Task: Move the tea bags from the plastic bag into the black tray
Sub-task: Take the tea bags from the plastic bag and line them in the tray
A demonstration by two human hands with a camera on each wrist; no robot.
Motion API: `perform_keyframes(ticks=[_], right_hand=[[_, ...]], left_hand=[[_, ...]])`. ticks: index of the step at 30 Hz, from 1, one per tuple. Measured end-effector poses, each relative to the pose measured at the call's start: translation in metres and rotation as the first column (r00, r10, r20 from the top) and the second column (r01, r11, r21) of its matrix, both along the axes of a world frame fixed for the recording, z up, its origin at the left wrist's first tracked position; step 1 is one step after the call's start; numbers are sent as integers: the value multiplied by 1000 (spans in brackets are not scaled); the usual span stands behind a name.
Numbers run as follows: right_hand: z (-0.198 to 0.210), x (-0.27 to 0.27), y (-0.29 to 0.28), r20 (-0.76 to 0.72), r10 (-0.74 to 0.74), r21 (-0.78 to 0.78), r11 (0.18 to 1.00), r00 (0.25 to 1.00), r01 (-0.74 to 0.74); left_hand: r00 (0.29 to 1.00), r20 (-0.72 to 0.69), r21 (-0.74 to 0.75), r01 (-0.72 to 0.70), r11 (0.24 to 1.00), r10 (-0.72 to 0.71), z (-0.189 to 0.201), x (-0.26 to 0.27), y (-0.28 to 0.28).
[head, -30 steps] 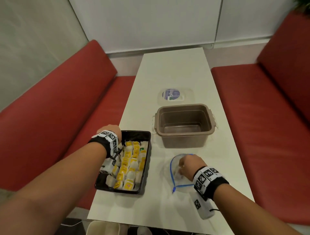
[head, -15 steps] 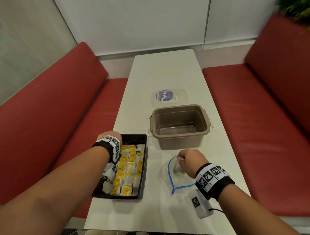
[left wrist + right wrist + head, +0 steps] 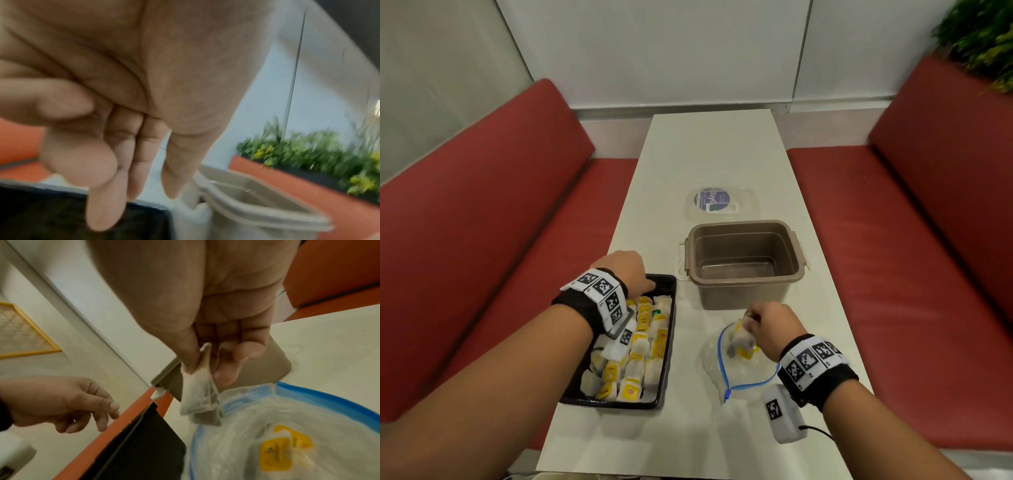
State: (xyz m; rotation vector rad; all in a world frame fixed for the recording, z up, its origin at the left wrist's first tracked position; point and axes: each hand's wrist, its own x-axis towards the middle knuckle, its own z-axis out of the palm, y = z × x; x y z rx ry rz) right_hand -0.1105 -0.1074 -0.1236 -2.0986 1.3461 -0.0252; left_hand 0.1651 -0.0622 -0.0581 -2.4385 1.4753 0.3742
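right hand [image 3: 207, 344] pinches one tea bag [image 3: 200, 400] above the zip bag [image 3: 287, 426] mouth, to carry it over | left hand [image 3: 625, 270] relaxed, empty, over black tray [image 3: 667, 359] far edge, probably to steady it

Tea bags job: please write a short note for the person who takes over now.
Right hand: pinches one tea bag just above the plastic bag mouth.
Left hand: open, holds nothing, over the far end of the black tray.
Done: the tray holds many tea bags already.
Left: put this one in the tray; at least one yellow-tagged bag remains in the plastic bag.
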Motion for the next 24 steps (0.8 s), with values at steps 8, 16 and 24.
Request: perform_keyframes(ticks=[8, 16, 24], right_hand=[[21, 21, 2, 391, -160, 108, 986, 906, 127], [32, 54, 9, 542, -221, 283, 956, 811, 72], [27, 86, 16, 628, -104, 212, 976, 771, -40]], left_hand=[[744, -590, -300, 160, 941, -314, -18, -79, 8], [673, -668, -473, -58, 879, -316, -35, -61, 17], [386, -896, -348, -298, 889, -221, -31, -20, 29]])
